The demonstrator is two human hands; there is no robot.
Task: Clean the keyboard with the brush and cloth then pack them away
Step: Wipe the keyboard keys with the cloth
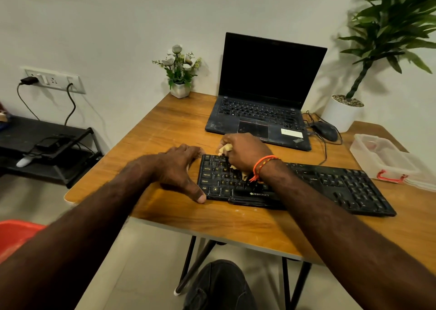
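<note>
My right hand (243, 152) clutches a crumpled yellowish cloth (225, 148) on the black plastic keyboard's (306, 184) left keys; my left hand (179, 170), fingers relaxed, braces its left edge.

Right hand (245, 152) grips cloth (225, 148) on keyboard (306, 184); left hand (179, 170) steadies edge.

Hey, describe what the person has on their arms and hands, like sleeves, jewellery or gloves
Both forearms are bare: no sleeves or gloves show. The right hand has an orange-red thread band tied round its wrist, with loose ends hanging. The left hand and its wrist show no band, watch or ring.
</note>
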